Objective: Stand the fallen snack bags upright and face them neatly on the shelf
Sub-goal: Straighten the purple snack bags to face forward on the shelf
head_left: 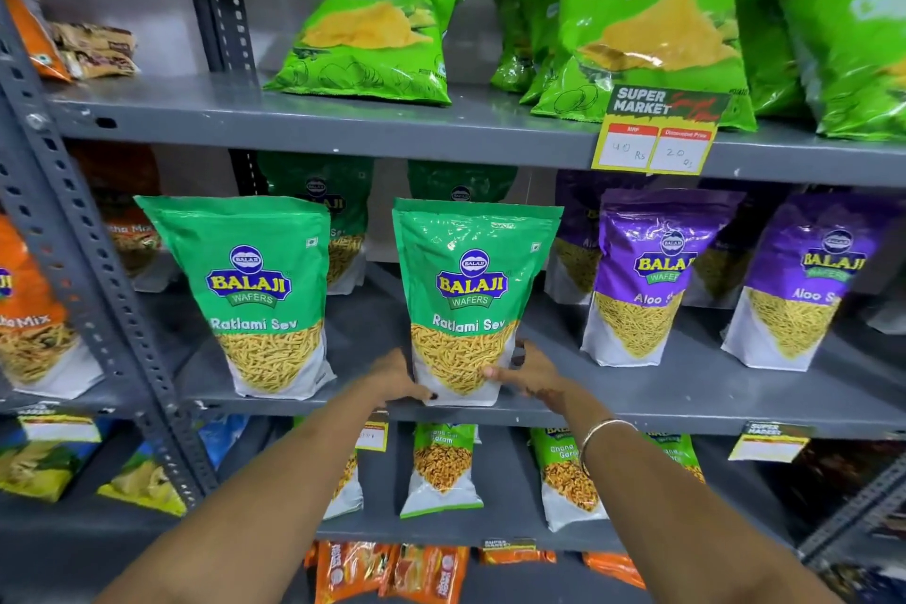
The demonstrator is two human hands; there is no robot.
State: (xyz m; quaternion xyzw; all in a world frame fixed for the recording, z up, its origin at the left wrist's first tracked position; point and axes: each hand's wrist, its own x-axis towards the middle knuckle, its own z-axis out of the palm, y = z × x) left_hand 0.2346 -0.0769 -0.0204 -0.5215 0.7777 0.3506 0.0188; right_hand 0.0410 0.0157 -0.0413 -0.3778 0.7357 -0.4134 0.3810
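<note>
A green Ratlami Sev bag (pixel 470 289) stands upright at the front of the middle shelf (pixel 662 407), label facing me. My left hand (pixel 399 380) grips its lower left corner and my right hand (pixel 527 370) holds its lower right side, thumb on the front. A second Ratlami Sev bag (pixel 255 289) stands upright to the left. Two purple Aloo Sev bags (pixel 647 275) (pixel 804 280) stand to the right. More green and purple bags stand behind them in shadow.
Green Crunchem bags (pixel 372 29) (pixel 652 25) lean back on the top shelf above a yellow price tag (pixel 657 132). Chana Garam packs (pixel 441 466) lie on the lower shelf. A perforated grey upright (pixel 83 270) stands at left, with orange mix bags (pixel 34 314) beyond it.
</note>
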